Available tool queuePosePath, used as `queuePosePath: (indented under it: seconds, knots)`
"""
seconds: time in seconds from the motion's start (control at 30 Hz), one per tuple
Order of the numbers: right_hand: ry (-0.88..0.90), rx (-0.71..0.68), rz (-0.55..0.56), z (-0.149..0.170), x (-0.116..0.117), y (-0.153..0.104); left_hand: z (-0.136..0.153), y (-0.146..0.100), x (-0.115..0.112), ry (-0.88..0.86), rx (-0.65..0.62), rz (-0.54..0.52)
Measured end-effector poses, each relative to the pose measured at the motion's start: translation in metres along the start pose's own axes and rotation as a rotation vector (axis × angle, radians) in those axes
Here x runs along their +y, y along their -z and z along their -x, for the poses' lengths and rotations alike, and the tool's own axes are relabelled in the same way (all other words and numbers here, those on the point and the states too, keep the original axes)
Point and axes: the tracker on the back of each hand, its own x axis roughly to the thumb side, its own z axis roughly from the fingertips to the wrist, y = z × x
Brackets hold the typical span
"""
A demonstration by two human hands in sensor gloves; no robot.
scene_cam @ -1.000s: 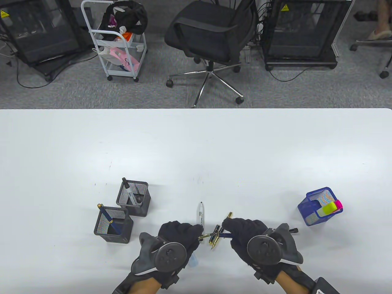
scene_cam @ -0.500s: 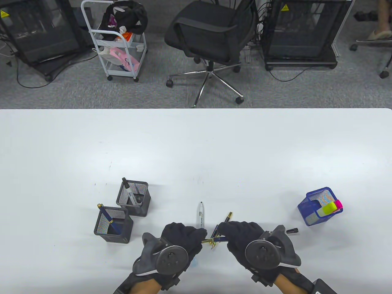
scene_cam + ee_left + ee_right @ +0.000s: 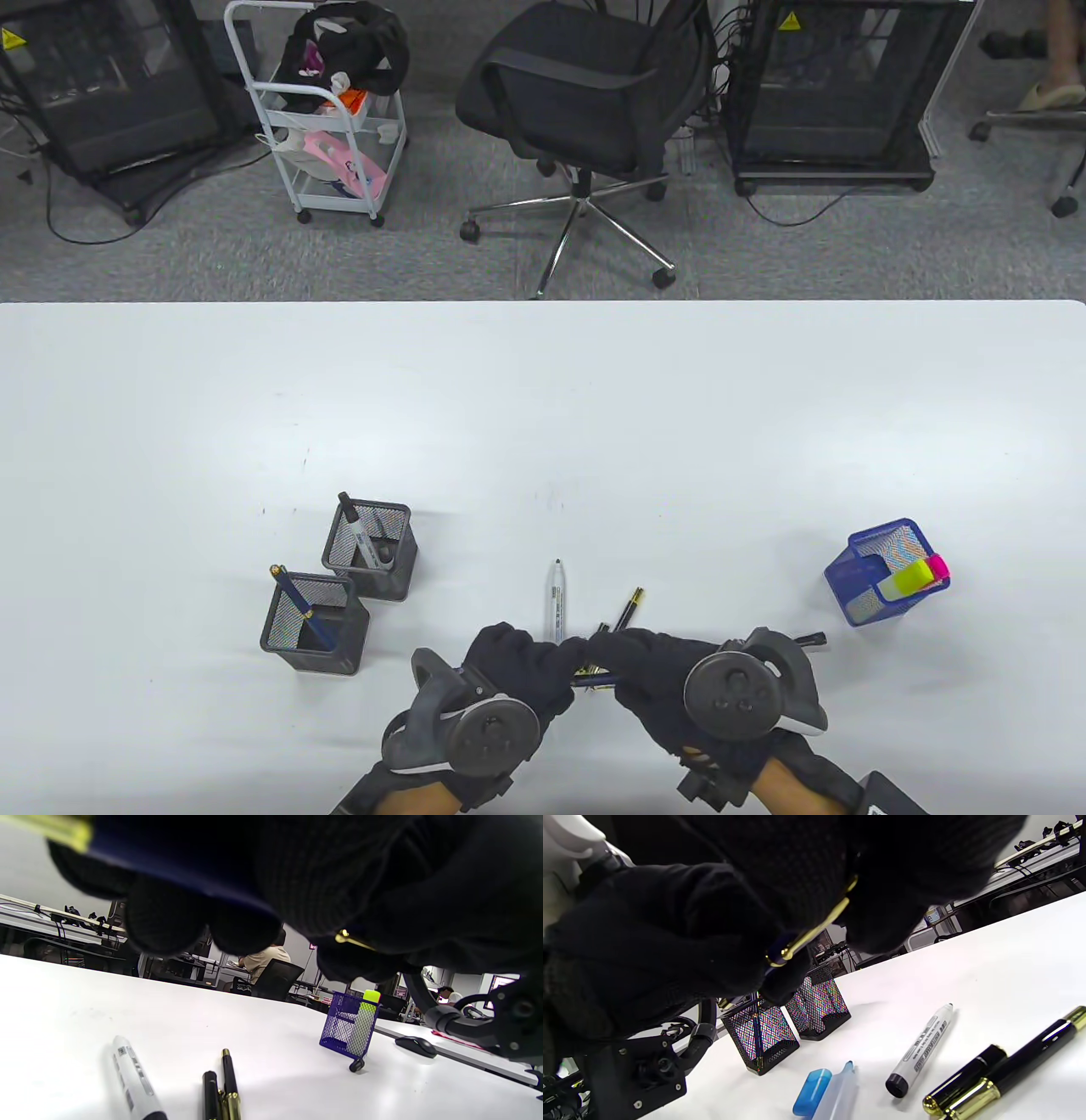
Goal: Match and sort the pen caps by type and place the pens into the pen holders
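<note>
Table view: left hand [image 3: 519, 671] and right hand [image 3: 653, 679] meet fingertip to fingertip above the table's [image 3: 543, 407] near edge, both curled round a navy fountain pen [image 3: 594, 677] with gold trim, largely hidden between them. A white marker [image 3: 556, 598] and a black gold-banded pen [image 3: 629, 608] lie just beyond. Two black mesh holders [image 3: 314, 624] stand to the left, a blue mesh holder [image 3: 878, 573] well to the right.

Left wrist view: the left fingers [image 3: 169, 921] grip the navy barrel; a small black cap [image 3: 356, 1065] lies at the blue holder's foot.

Right wrist view: right fingers [image 3: 891, 899] pinch the cap end by its gold clip [image 3: 810, 935]. A blue highlighter [image 3: 827, 1090] lies below.

Judgement: pen rigid, light, lacquer likely slippery under gloves; nib fragile. Hold barrel mid-length, cap near its band.
</note>
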Motion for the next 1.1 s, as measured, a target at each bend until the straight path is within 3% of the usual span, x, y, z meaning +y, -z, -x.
queuePosePath:
  seconds: [0.27,0.4,0.63,0.8,0.97,1.1]
  knots:
    - [0.089,0.099,0.072,0.005,-0.005,0.000,-0.008,0.003,-0.001,0.101,-0.010,-0.016]
    - [0.072,0.076,0.093,-0.001,-0.001,-0.001,-0.014,0.006,-0.003,0.064,-0.032,-0.031]
    - [0.062,0.041,0.153,0.003,-0.009,-0.003,0.000,0.001,0.007,0.004,-0.012,-0.035]
    - [-0.017,0.120,0.181,0.020,-0.017,-0.010,0.034,-0.015,0.046,-0.083,0.132,-0.141]
    - [-0.013,0.230,0.205,0.041,-0.019,-0.011,0.071,-0.047,0.097,-0.153,0.273,-0.352]
    - [-0.034,0.286,0.238,0.048,-0.019,-0.012,0.103,-0.078,0.121,-0.195,0.380,-0.500]
